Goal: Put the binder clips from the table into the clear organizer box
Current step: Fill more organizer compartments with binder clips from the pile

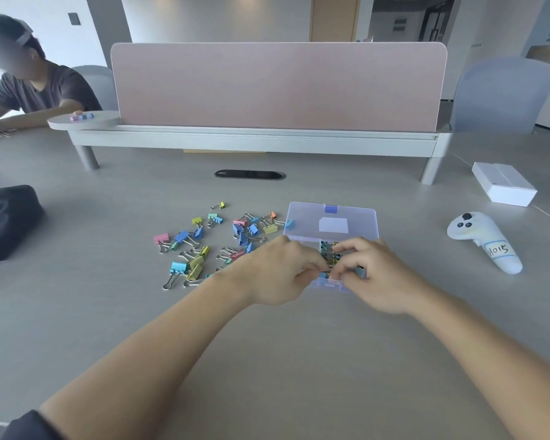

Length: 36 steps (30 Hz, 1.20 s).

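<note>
Head view: far left of the hands lay a dark bag. Loose clips were scattered on the table just left of the left hand. That hand, fingers curled, pinched at clips packed in the near part of the box, whose lid stood open beyond the hands. The right hand met it fingertip to fingertip there, thumb and forefinger pinching the same row. Well right of it lay a white controller, with a white carton farther back.
</note>
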Available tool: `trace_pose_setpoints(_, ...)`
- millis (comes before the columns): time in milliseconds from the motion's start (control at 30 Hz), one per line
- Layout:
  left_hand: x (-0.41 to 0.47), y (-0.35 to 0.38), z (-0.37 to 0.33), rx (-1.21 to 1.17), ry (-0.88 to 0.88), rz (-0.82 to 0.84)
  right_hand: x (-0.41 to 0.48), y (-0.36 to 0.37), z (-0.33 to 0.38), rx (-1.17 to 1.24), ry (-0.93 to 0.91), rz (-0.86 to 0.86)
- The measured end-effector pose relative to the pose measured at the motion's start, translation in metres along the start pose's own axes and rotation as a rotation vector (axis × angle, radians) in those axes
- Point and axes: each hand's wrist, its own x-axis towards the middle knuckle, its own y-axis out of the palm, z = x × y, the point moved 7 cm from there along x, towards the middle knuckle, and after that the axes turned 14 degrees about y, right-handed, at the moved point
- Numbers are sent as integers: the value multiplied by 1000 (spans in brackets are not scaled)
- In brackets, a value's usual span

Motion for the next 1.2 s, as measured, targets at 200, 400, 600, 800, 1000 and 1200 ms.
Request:
trace_pose_setpoints(200,-31,-63,49,-1,-233,-204,0,1,0,10,7,-5)
trace_pose_setpoints(400,-78,-69,112,90,-591,74,2,1,-2,9,7,-7)
trace_pose_setpoints(600,-80,-55,116,110,-637,160,3,2,-3,8,4,-4)
trace_pose_setpoints(800,-79,-52,114,84,-641,136,2,2,-2,7,6,2)
trace_pose_setpoints(1000,-77,-49,114,42,-648,97,3,2,-2,4,5,4)
trace_pose_setpoints(1200,-78,-46,117,9,-664,78,3,1,-2,6,2,1)
